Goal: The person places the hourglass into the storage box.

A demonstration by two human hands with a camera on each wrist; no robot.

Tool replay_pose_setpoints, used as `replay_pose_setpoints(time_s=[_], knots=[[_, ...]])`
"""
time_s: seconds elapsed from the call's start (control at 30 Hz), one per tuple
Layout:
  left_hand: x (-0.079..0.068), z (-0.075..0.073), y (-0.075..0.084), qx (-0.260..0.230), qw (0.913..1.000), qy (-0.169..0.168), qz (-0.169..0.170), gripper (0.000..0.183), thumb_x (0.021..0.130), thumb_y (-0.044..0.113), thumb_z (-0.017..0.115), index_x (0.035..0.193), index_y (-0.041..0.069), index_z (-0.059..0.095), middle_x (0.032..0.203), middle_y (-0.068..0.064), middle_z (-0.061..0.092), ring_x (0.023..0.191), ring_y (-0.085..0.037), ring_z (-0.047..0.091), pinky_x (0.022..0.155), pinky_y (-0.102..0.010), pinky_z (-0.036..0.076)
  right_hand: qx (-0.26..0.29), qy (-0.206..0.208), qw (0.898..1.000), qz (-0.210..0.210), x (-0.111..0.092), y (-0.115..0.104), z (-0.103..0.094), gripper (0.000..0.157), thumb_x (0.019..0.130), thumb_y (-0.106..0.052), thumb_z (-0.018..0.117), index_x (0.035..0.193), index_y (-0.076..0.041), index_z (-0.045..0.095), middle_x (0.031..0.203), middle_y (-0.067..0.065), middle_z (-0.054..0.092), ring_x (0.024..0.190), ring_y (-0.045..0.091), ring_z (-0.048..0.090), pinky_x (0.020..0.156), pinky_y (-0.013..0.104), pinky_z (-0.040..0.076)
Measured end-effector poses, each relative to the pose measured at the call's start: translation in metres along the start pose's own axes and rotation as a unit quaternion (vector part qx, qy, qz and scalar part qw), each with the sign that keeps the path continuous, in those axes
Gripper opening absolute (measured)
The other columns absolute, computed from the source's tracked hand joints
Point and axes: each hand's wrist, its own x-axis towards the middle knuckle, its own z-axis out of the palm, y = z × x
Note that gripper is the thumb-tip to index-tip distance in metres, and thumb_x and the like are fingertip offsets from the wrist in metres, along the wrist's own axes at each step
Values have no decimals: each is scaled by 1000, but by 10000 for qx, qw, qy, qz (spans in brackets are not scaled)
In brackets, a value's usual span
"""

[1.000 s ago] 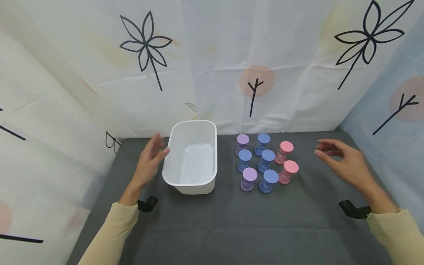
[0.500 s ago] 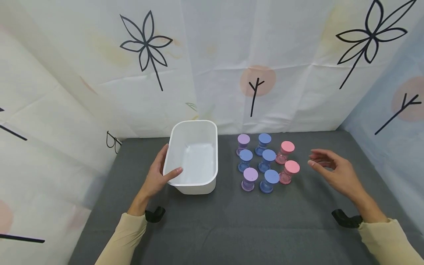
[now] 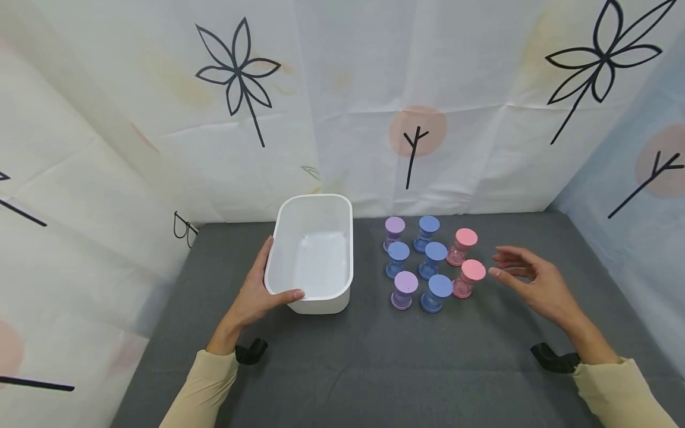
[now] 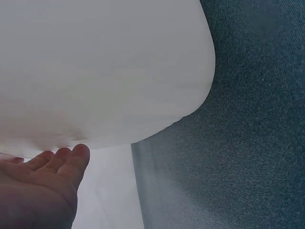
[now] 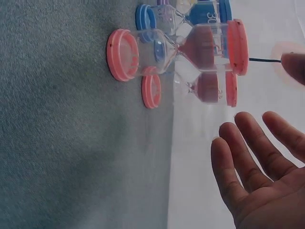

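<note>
In the head view a white plastic tub [image 3: 308, 261] stands on the left, open side up. My left hand [image 3: 254, 300] rests against its near left corner, thumb along the front rim and fingers on the left wall. The left wrist view shows those fingers [image 4: 66, 162] fairly straight against the white wall. To the tub's right stand several small hourglasses, including a purple one [image 3: 405, 289], a blue one [image 3: 439, 291] and two pink ones, near [image 3: 471, 277] and far [image 3: 462, 245]. My right hand [image 3: 535, 285] hovers beside the near pink hourglass, fingers spread and holding nothing.
Dark grey cloth [image 3: 364, 374] covers the table. White printed fabric [image 3: 342, 119] hangs behind and at the sides. A black strap or mount sits at each wrist.
My left hand has come right and down onto the tub, its thumb moving from over the opening to the front rim. My right hand has moved left toward the pink hourglasses.
</note>
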Motion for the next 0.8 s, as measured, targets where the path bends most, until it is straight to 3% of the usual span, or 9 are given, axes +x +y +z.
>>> replay_pose_setpoints(time_s=[0.27, 0.5, 0.8], knots=[[0, 0, 2, 140, 9999, -7, -66, 124, 72, 9, 90, 165, 19, 7, 161, -12, 29, 130, -37, 45, 98, -47, 44, 257, -179, 9995, 48, -3, 7, 11, 60, 86, -11, 83, 139, 1, 55, 127, 21, 62, 105, -9, 56, 87, 4, 42], [-1, 0, 1, 172, 9998, 0, -62, 125, 72, 10, 90, 165, 20, 7, 161, -12, 29, 129, -38, 45, 98, -52, 43, 411, -145, 9990, 30, -1, 10, 21, 63, 81, -8, 86, 137, 3, 57, 129, 22, 61, 107, -15, 53, 86, 5, 43], [-1, 0, 1, 150, 9999, 2, -23, 125, 72, 9, 91, 165, 20, 8, 161, -12, 29, 129, -40, 45, 98, -55, 42, 492, -127, 9987, -69, 2, 11, 31, 58, 80, -7, 87, 132, 3, 61, 125, 20, 62, 107, -14, 53, 90, 7, 43]])
